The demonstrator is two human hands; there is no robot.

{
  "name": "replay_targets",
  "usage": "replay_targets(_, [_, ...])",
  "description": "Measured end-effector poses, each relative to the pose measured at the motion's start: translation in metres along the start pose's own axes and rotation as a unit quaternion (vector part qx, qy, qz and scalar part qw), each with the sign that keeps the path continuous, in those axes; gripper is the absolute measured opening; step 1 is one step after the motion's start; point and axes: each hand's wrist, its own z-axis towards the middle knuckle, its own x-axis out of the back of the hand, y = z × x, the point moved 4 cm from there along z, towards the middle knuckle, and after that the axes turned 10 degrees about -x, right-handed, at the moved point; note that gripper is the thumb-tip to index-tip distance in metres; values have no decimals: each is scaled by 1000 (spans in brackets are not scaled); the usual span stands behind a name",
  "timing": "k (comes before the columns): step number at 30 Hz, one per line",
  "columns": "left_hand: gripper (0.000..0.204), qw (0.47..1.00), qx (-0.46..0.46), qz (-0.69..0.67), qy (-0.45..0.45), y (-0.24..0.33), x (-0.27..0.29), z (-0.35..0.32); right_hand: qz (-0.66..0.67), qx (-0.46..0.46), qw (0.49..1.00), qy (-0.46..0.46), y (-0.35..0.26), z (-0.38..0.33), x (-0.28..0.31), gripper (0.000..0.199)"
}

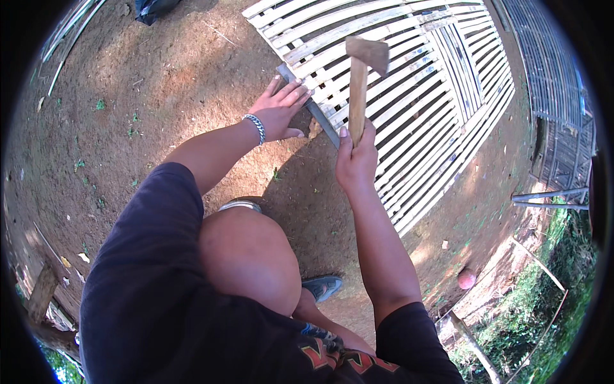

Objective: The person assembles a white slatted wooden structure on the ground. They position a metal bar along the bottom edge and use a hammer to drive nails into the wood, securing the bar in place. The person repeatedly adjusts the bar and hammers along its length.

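In my right hand (359, 157) is a small axe (358, 96), gripped low on its pale wooden handle. The rusty brown axe head points up and stands above a panel of pale bamboo slats (409, 109), with some dark gaps between the strips. My left hand (281, 110) wears a chain bracelet and lies with fingers stretched out over a narrow dark bar (327, 125). That bar runs along the panel's near left edge. Whether the left fingertips press on the bar or on the slat ends is hard to tell.
Brown bare earth (160, 83) surrounds the panel. My bent knee (249, 256) and a grey shoe (323, 288) are below my hands. A pinkish ball (466, 278) lies at right, near green plants (511, 326). A bamboo wall (550, 64) stands far right, a dark bag (153, 9) far left.
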Motion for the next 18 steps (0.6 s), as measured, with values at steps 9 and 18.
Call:
replay_targets(9, [110,1000,-3,21,-11,1,3,3,-181,-113,967,-140,52,15,-34,35])
replay_targets(18, [110,1000,4,11,-21,-1,3,0,-144,20,986,-79,2,13,-8,43])
